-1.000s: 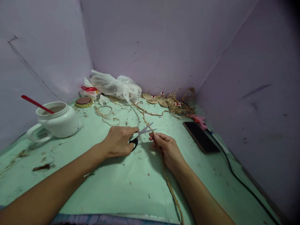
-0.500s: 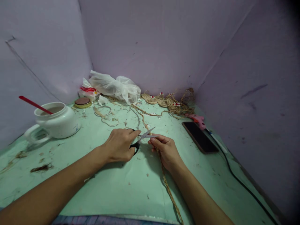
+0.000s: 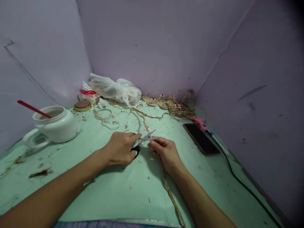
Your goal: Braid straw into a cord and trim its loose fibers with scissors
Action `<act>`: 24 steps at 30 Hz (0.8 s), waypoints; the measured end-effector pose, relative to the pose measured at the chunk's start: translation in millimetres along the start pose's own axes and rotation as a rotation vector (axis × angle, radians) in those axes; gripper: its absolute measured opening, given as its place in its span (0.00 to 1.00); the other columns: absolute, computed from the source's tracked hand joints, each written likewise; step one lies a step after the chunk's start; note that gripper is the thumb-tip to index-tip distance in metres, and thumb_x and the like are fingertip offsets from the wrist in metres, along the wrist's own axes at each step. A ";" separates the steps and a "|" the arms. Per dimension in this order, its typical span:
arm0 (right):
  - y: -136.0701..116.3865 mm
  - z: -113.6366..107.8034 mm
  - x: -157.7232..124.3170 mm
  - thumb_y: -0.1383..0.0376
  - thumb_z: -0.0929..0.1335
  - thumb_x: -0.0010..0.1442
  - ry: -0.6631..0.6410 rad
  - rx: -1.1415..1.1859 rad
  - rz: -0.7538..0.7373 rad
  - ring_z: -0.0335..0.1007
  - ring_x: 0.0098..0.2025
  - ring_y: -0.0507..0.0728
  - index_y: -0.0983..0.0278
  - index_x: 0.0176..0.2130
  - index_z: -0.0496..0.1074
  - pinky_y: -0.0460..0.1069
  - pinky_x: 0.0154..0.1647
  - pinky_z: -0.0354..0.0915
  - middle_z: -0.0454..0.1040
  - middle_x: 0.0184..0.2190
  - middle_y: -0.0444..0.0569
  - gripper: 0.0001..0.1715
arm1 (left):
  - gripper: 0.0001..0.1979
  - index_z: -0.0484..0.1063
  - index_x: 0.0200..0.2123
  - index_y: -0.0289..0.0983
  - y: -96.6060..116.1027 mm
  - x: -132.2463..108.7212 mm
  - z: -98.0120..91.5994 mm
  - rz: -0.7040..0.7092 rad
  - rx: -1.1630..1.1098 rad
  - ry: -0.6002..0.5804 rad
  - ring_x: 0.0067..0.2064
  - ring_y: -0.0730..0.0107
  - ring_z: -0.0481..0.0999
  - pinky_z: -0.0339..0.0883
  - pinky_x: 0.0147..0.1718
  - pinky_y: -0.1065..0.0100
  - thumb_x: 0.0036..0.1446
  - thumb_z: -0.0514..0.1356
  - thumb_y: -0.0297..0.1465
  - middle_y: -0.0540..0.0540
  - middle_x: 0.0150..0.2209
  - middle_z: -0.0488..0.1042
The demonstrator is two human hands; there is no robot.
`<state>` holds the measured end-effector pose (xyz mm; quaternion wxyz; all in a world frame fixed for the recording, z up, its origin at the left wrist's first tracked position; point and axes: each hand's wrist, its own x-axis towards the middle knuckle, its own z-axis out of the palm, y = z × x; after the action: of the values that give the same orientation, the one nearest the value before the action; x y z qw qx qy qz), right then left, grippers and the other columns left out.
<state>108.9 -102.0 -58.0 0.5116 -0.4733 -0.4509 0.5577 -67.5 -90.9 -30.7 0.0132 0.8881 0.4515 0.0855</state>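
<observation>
My left hand grips black-handled scissors, their blades slightly apart and pointing right over a braided straw rope. My right hand pinches that rope just to the right of the blades. From my right hand the rope runs toward me along the green table. Another stretch of it runs away from the blades to the back of the table.
A white pot with a red stick stands at the left. A plastic bag, a round lid and a straw pile lie at the back. A phone, a pink glue gun and a black cable lie at the right.
Both hands have shifted slightly toward me and left with the scissors and rope; the blades have closed a little on the rope.
</observation>
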 end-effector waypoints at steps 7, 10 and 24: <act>-1.1 2.0 -0.2 0.64 0.70 0.41 0.046 0.030 0.017 0.54 0.18 0.47 0.66 0.27 0.75 0.45 0.19 0.52 0.70 0.18 0.44 0.09 | 0.26 0.59 0.51 0.41 -1.7 -0.6 3.8 0.004 -0.002 0.012 0.38 0.60 0.71 0.62 0.33 0.64 0.45 0.52 0.30 0.45 0.36 0.72; -1.7 3.5 -0.2 0.64 0.70 0.42 0.055 -0.002 0.030 0.53 0.17 0.47 0.67 0.24 0.74 0.44 0.19 0.50 0.67 0.15 0.42 0.07 | 0.27 0.59 0.52 0.40 -2.0 -2.0 3.3 0.007 -0.013 0.009 0.37 0.60 0.72 0.63 0.33 0.64 0.45 0.52 0.30 0.44 0.36 0.72; -5.9 5.4 -3.0 0.63 0.68 0.46 0.044 -0.123 -0.041 0.52 0.17 0.47 0.66 0.21 0.73 0.44 0.19 0.48 0.61 0.12 0.40 0.09 | 0.20 0.65 0.41 0.43 2.0 -0.6 -4.5 0.023 -0.185 -0.055 0.34 0.66 0.73 0.62 0.30 0.70 0.43 0.51 0.23 0.48 0.31 0.74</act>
<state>104.5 -104.7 -51.2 0.5026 -0.5066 -0.4826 0.5078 -66.9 -92.9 -26.2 0.1065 0.8903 0.4308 0.1025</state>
